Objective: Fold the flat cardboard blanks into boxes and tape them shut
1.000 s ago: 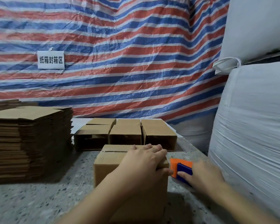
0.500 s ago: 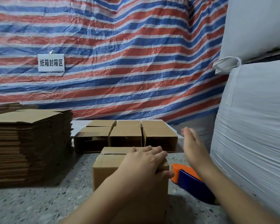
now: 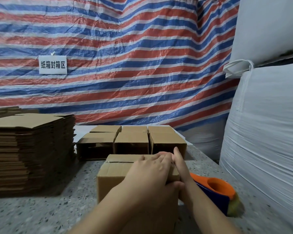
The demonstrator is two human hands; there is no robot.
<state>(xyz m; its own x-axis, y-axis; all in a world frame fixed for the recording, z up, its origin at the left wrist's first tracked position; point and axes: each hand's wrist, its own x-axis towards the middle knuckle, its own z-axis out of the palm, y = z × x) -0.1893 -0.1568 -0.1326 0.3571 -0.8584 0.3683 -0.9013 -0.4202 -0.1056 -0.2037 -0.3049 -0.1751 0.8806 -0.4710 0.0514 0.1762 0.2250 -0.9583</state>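
A folded cardboard box (image 3: 118, 171) stands on the speckled table in front of me, its top flaps closed. My left hand (image 3: 152, 173) lies flat on the box top, fingers spread over the right part and thumb over the right edge. My right hand (image 3: 180, 163) presses with straight fingers against the box's right side, next to the left hand. An orange and blue tape dispenser (image 3: 216, 191) lies on the table just right of my right forearm, not held. A tall stack of flat cardboard blanks (image 3: 29, 152) sits at the left.
Several finished boxes (image 3: 132, 141) stand in rows behind the box I hold. Large white woven sacks (image 3: 264, 132) crowd the right side. A striped tarp (image 3: 125, 65) with a white label hangs behind the speckled table (image 3: 41, 215).
My right hand let go of the tape dispenser, rose, then came back down against the box's right side. The dispenser now lies on the table. My left hand stayed on the box top.
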